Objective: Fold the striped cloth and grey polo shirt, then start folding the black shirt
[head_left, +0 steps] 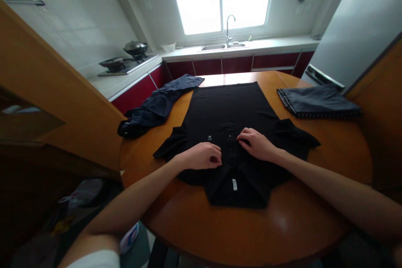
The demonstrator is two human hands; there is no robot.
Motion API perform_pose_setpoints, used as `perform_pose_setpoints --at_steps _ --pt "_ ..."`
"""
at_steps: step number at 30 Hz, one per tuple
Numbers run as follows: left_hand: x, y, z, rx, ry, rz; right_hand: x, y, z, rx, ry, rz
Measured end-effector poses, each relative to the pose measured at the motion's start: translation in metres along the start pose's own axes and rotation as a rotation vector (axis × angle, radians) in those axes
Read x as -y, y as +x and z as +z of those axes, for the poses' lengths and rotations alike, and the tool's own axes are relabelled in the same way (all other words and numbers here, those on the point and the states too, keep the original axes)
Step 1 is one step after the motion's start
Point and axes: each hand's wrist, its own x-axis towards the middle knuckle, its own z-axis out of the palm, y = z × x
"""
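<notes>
A black polo shirt (226, 106) lies spread face up on the table, its collar toward me and its hem toward the window. The buttoned placket runs down the middle, and a small white label shows inside the collar. Left of the placket, below a small light logo, my left hand (204, 156) is closed with curled fingers, thumb and fingertips brought together low over the cloth. Whatever is between them is hidden. On the other side, my right hand (256, 143) has its bent fingers and thumb on the placket's edge, pinching the fabric close to the buttons.
The round wooden table (251, 234) carries a crumpled dark blue garment (160, 102) at left and folded dark trousers (318, 101) at right. Beyond are a counter with a sink (213, 47), a stove with a pot (135, 47) and a fridge (354, 29).
</notes>
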Motion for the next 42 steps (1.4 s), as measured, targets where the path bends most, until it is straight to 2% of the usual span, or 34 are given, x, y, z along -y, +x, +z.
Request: perform_pose_setpoints --at_steps 11,33,42 --pt "0.0001 0.0022 0.0026 -0.033 0.011 0.006 -0.0013 -0.0001 0.0013 -0.005 0.005 0.000" --pt "-0.0041 0.0026 0.0020 -0.027 0.081 -0.032 -0.0035 -0.0011 0.0013 0.003 0.020 0.001" --pt "0.0026 0.0012 0.0032 -0.084 0.157 -0.053 -0.0043 -0.0007 0.0010 0.011 0.024 -0.005"
